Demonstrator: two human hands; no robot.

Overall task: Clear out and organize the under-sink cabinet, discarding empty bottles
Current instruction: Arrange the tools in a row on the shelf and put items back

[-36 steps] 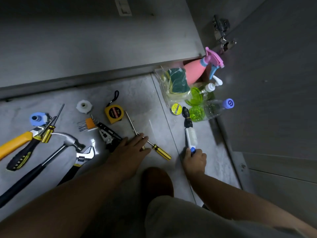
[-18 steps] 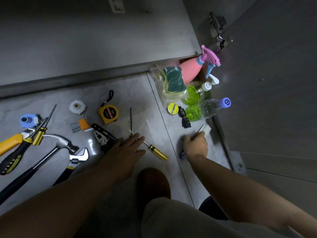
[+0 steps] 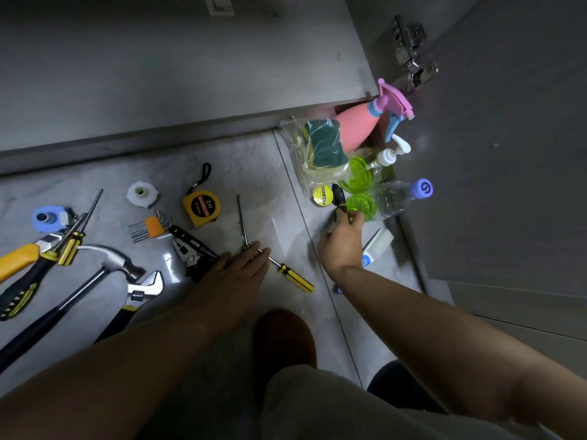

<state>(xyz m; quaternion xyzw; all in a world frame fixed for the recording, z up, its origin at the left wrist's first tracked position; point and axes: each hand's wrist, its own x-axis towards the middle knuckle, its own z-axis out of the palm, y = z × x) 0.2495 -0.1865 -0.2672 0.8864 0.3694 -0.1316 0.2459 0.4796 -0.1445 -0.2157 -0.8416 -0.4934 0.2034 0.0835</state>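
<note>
My right hand reaches forward and pinches the near end of a small black-handled tool lying on the floor beside a yellow tape roll. Just behind it stand a clear bottle with a purple cap, a white pump bottle, a pink spray bottle and a bagged pack of green sponges at the cabinet opening. A white brush with a blue handle lies on the floor right of my wrist. My left hand rests flat on the floor, fingertips over a yellow-handled screwdriver.
Tools cover the floor to the left: a tape measure, hex keys, pliers, an adjustable wrench, a hammer, a white nut. The open cabinet door stands at the right. My knee is below.
My right hand has let go of the white brush, which now lies on the floor, and has moved forward onto the black-handled tool. My left hand has stayed put.
</note>
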